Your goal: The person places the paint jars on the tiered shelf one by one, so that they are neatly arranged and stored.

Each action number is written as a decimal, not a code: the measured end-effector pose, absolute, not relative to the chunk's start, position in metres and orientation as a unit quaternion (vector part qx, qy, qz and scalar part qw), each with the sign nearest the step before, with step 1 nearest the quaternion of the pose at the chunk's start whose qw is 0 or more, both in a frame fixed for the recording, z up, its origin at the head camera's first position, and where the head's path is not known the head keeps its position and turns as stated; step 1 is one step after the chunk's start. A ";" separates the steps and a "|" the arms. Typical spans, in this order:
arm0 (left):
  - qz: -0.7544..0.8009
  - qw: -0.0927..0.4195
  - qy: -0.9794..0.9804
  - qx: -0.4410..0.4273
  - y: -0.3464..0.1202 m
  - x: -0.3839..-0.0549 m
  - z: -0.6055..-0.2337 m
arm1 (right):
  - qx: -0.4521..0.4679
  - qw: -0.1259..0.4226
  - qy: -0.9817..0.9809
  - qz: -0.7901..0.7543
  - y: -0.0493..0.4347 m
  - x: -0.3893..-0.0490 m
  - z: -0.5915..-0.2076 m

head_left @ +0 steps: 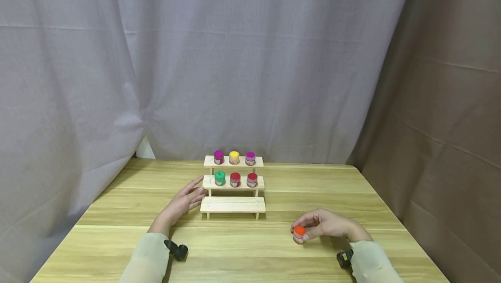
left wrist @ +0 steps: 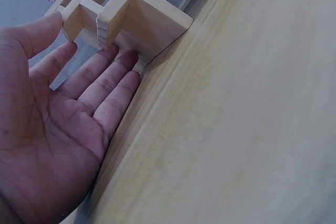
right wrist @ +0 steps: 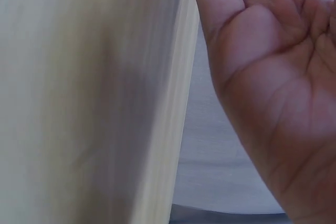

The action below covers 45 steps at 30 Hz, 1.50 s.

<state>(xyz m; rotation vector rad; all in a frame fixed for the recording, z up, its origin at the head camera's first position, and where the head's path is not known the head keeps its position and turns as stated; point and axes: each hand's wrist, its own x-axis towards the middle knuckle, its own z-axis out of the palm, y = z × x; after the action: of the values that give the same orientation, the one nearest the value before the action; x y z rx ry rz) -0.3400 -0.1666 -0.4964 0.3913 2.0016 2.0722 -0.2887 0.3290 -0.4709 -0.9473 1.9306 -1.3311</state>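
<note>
My left hand (head_left: 181, 205) is beside the left side of a three-tier wooden stand (head_left: 232, 205). In the left wrist view its fingers (left wrist: 105, 85) are extended, with the fingertips right at the stand's end pieces. To the right of the stand, my right hand (head_left: 328, 224) pinches a small paint jar (head_left: 299, 234) with an orange lid between thumb and fingers, low over the table. The right wrist view shows the palm (right wrist: 283, 82), but the jar is out of sight there.
On the top tier stand a magenta-lidded jar (head_left: 218, 158), a yellow jar (head_left: 234, 158) and a purple-lidded jar (head_left: 250, 158). The middle tier bears a green jar (head_left: 220, 178) and two red jars (head_left: 235, 180). Grey curtains (head_left: 250, 65) hang behind the wooden table (head_left: 235, 252).
</note>
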 end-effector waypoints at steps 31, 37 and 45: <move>0.706 0.112 0.686 0.139 -0.167 -0.339 -0.498 | -0.320 0.219 0.785 -0.483 0.325 -0.291 -0.464; 0.700 0.108 0.693 0.133 -0.169 -0.340 -0.499 | -0.300 0.213 0.791 -0.489 0.314 -0.300 -0.459; 0.701 0.117 0.689 0.144 -0.168 -0.340 -0.498 | -0.305 0.184 0.799 -0.483 0.296 -0.316 -0.450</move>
<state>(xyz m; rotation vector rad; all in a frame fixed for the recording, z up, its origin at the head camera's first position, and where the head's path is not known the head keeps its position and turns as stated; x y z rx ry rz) -0.3402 -0.1682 -0.4977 0.4212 2.0161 2.0510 -0.3159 0.2964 -0.4498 -0.8604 2.2538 -1.3630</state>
